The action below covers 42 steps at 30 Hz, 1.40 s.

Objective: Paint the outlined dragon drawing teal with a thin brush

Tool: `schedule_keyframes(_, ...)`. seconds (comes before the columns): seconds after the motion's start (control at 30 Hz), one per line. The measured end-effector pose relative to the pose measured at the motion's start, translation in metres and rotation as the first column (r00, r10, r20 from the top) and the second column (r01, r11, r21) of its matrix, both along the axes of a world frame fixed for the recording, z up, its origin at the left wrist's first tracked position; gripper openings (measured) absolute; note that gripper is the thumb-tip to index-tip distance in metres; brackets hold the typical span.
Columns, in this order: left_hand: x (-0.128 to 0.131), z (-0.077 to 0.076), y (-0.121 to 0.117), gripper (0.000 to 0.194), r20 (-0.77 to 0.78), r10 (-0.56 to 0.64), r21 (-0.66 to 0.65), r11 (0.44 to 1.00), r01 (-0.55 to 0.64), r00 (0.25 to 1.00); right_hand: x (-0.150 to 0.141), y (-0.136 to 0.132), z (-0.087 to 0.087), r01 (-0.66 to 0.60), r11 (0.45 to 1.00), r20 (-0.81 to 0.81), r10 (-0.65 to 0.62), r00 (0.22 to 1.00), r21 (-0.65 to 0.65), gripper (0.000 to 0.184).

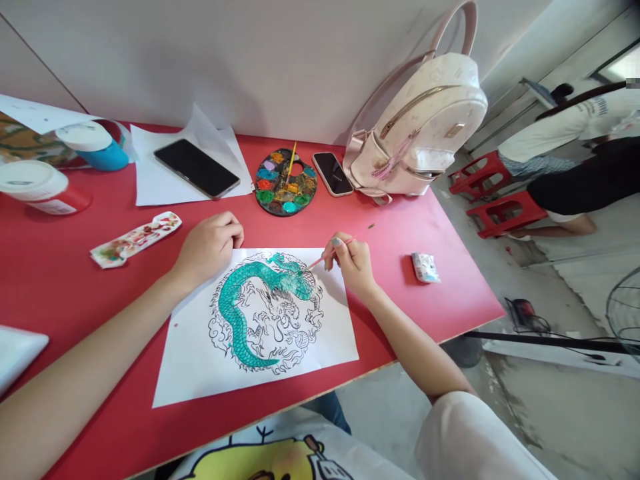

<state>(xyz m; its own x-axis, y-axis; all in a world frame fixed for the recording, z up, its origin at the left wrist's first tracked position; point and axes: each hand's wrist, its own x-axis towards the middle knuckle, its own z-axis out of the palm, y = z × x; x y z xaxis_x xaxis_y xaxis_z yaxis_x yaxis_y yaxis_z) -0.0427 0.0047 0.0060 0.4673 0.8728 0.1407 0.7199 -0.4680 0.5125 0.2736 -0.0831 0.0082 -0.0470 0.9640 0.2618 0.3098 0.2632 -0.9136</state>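
A white sheet (190, 360) with a printed dragon outline lies on the red table in front of me. Much of the dragon's body (231, 308) is painted teal green. My right hand (353, 261) pinches a thin pink paintbrush (319, 263), whose tip meets the dragon's upper right coil. At the sheet's top left corner my left hand (213, 241) rests on its side with the fingers curled in; whether anything is inside them is hidden. Beyond the sheet is a round paint palette (265, 197) with several colours and a yellow brush (291, 163) across it.
A black phone (197, 168) lies on white paper, another phone (333, 175) beside a pale backpack (425, 127). Left are a paint-stained strip (136, 241), a white-lidded jar (35, 187) and a blue one (103, 150). A small packet (425, 267) sits right. People sit on red stools (507, 215) behind.
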Motion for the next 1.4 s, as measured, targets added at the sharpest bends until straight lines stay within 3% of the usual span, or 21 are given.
schedule_keyframes(0.2,-0.0001,-0.0011,0.0001,0.027,0.003,0.002,-0.001,1.0,-0.002,1.0,-0.0006,0.0001,-0.0031,-0.091,0.996,-0.023,0.091,0.996,-0.001,0.075)
schedule_keyframes(0.37,0.0,-0.0008,-0.0007,0.026,-0.001,0.004,-0.002,1.0,-0.004,1.0,-0.0001,-0.0011,-0.0033,-0.009,1.0,-0.005,0.009,1.0,0.011,0.074)
schedule_keyframes(0.53,-0.0001,-0.0003,-0.0011,0.026,-0.008,0.011,0.001,1.0,-0.011,1.0,-0.0011,-0.0006,-0.0027,-0.084,0.996,0.002,0.084,0.996,-0.001,0.077)
schedule_keyframes(0.7,0.0005,-0.0005,-0.0003,0.026,-0.012,0.011,0.005,1.0,-0.01,1.0,0.0,-0.0009,-0.0022,-0.002,1.0,0.019,0.002,1.0,0.027,0.077)
schedule_keyframes(0.87,0.0014,-0.0016,0.0005,0.026,-0.006,0.011,0.009,1.0,-0.011,1.0,-0.0007,-0.0003,-0.0051,-0.096,0.995,-0.006,0.096,0.995,0.034,0.076)
schedule_keyframes(1.0,0.0012,-0.0009,0.0,0.027,-0.005,0.012,0.005,1.0,-0.012,1.0,-0.001,0.0002,-0.0055,-0.021,0.999,0.0,0.021,1.0,0.049,0.077)
schedule_keyframes(1.17,0.0007,0.0001,-0.0007,0.026,-0.003,0.007,-0.003,1.0,-0.007,1.0,-0.0013,0.0003,-0.0061,-0.071,0.997,-0.009,0.072,0.997,0.028,0.076)
schedule_keyframes(1.4,0.0019,-0.0018,-0.0003,0.027,-0.007,0.014,-0.004,1.0,-0.014,1.0,-0.0002,-0.0009,-0.0039,-0.003,0.997,-0.038,0.006,0.999,0.08,0.073)
